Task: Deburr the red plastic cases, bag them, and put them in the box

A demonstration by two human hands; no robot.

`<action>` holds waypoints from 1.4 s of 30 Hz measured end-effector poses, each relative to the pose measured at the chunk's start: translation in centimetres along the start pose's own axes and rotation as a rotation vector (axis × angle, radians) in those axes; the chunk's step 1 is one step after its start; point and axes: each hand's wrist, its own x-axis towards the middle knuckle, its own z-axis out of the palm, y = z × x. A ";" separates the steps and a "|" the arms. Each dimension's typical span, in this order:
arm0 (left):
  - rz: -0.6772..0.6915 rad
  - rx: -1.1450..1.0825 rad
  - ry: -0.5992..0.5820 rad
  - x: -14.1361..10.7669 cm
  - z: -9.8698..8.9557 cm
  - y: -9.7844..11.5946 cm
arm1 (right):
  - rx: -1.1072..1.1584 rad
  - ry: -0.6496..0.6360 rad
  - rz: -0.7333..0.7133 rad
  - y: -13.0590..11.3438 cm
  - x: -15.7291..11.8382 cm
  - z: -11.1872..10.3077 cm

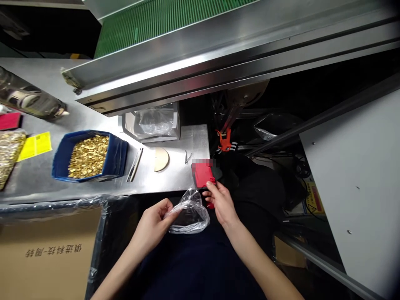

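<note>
My left hand [158, 221] pinches the edge of a clear plastic bag [191, 228], whose mouth hangs open above my lap. Between the thumb and fingers of my right hand [222, 205] is a flat red piece [204, 175], just beyond the bag at the table's corner. Its upper edge is blurred out, so I cannot make out its exact kind. A smaller red thing [211, 206] shows under my right fingers, partly hidden. On the metal table [146, 183] lie a small metal tool [188, 157], a beige half-round piece [161, 159] and a slim cutter knife [135, 165].
A blue bin [120, 158] of small gold-coloured parts stands left, near a yellow label [35, 146] and a bottle [29, 98]. Behind is a grey bin [177, 125] with clear bags. A green conveyor [156, 25] with a metal rail crosses overhead; a cardboard box [46, 266] sits front left.
</note>
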 end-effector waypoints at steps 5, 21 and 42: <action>0.010 0.115 0.096 1.9 1.9 1.2 | -0.179 0.204 -0.272 -3.5 -4.4 -4.0; 0.351 0.457 0.116 4.1 6.5 6.9 | -1.183 0.148 -0.619 -1.9 -10.9 -6.2; 0.582 -0.016 -0.165 0.1 8.4 8.3 | -0.502 -0.107 -0.131 -3.2 -8.4 -6.7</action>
